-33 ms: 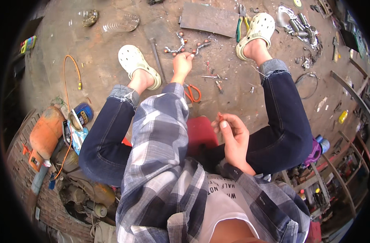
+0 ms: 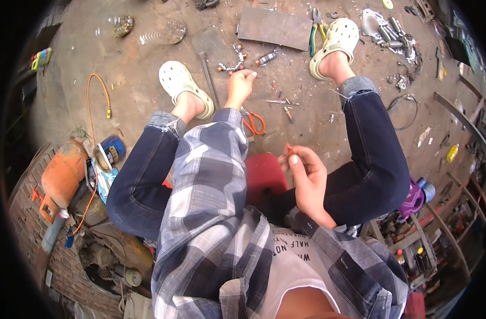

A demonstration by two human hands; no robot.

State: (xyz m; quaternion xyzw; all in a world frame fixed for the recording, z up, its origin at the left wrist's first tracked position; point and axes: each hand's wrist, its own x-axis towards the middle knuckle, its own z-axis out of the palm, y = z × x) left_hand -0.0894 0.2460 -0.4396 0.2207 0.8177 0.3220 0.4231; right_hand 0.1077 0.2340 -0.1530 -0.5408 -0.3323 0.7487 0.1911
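Note:
My left hand (image 2: 240, 88) reaches down to the ground between my feet. Its fingers are curled closed, and whatever they grip is hidden. Just beyond the fingertips lies a bent string of silvery metal pieces with copper-coloured ends (image 2: 233, 63). A short grey cylindrical part with a reddish end (image 2: 266, 58) lies to the right of that hand, apart from it. Nearer my body, my right hand (image 2: 310, 181) pinches a small red piece (image 2: 290, 150) between thumb and fingers. Orange-handled pliers or scissors (image 2: 254, 122) lie below the left hand, partly covered by my sleeve.
A flat metal plate (image 2: 275, 27) and green-yellow-handled pliers (image 2: 317, 33) lie beyond my hands. A metal bar (image 2: 208, 77) rests beside my left shoe. Pens or thin tools (image 2: 281, 102) are to the right. Loose metal parts (image 2: 394, 40) lie far right; an orange tank (image 2: 65, 167) is left.
The grey part right of my left hand looked like a chain reaching the fingers; now it appears as a short cylinder apart from them. The view has shifted slightly; both hands hold nearly the same poses.

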